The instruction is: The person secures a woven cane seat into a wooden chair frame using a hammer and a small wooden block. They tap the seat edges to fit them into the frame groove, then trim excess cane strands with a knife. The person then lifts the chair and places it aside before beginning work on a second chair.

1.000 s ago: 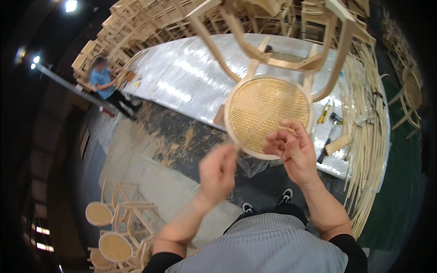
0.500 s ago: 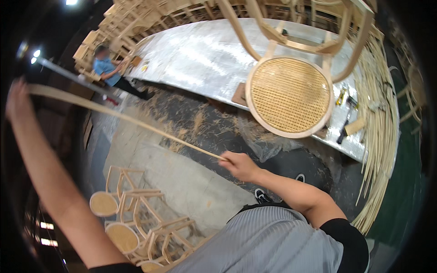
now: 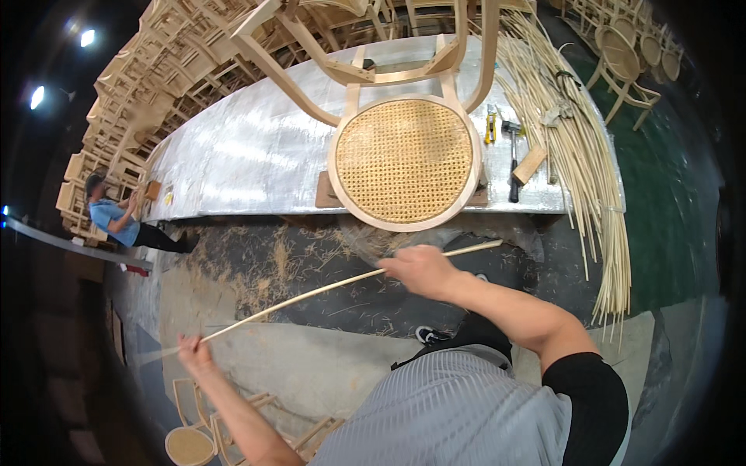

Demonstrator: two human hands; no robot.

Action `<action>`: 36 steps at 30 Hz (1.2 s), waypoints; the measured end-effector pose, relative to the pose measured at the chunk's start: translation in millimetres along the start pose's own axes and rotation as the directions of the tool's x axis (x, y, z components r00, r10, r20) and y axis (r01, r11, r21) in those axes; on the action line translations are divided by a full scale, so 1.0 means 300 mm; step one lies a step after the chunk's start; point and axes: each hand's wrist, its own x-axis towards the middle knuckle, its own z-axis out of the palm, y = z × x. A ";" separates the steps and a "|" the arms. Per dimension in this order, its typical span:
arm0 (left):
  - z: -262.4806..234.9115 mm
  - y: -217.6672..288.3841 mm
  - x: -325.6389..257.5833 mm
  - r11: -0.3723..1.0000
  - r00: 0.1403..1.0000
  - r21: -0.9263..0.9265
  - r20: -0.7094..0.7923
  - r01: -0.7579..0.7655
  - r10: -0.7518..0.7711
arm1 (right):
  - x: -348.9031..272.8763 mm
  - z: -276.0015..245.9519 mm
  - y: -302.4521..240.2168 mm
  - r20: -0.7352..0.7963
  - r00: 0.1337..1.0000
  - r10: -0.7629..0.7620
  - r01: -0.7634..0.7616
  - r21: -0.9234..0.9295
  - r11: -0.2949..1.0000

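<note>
A long, pale rattan strip (image 3: 311, 293) stretches between my two hands, bowed slightly. My left hand (image 3: 196, 353) is closed on it low at the left; past that hand the strip's end is blurred. My right hand (image 3: 423, 270) grips it in front of the table, and a short free end sticks out to the right, toward the bench edge. Just beyond my right hand, a wooden chair (image 3: 474, 159) lies tipped on the table with its round woven cane seat (image 3: 408, 159) facing me. The strip is apart from the chair.
On the silver-covered table (image 3: 233, 132) lie yellow-handled pliers (image 3: 490, 126), a hammer (image 3: 514, 163) and a wooden block (image 3: 531, 165). A bundle of rattan strips (image 3: 610, 248) hangs over its right end. Chairs (image 3: 189, 446) stand low left. A co-worker (image 3: 116, 217) stands at far left.
My left hand has come down and inward from the far left. My right hand has moved slightly right and up, and a strip end now shows beyond it. The view has turned right.
</note>
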 end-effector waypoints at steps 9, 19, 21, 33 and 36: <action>0.044 0.118 0.050 0.978 0.977 -0.204 -0.197 0.041 -0.083 | -0.210 -0.368 0.092 -0.032 0.985 0.172 -0.173 -0.066 0.983; -0.039 0.143 0.169 0.975 0.976 -0.221 0.218 0.021 0.028 | -0.216 -0.469 0.023 -0.114 0.944 0.309 -0.287 0.180 0.941; -0.060 0.154 0.186 0.968 0.962 -0.249 0.255 -0.028 0.094 | -0.221 -0.469 0.017 -0.107 0.942 0.319 -0.303 0.142 0.942; -0.134 0.185 0.205 0.942 0.904 -0.303 0.348 -0.142 0.248 | -0.244 -0.458 0.001 -0.143 0.946 0.291 -0.290 0.027 0.957; -0.138 0.208 0.178 0.969 0.979 0.150 -0.025 -0.198 0.204 | -0.283 -0.463 0.013 -0.020 0.897 0.442 -0.428 0.213 0.878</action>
